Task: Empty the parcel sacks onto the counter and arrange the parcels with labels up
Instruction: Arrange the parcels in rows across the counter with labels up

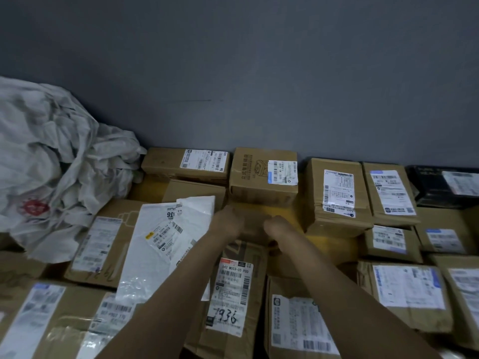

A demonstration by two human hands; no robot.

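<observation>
Hands: left hand (228, 221) and right hand (277, 226) are meeting at a small box (252, 228); blur is hiding their grip.
Near: 7936 box (232, 294) is lying label up between the forearms.
Beside: mailer (166, 242) is lying just left.
Far: sack (46, 164) is slumping against the wall (259, 73).

Dim indoor light, soft focus, motion-blurred hands, wide-angle edge distortion
</observation>
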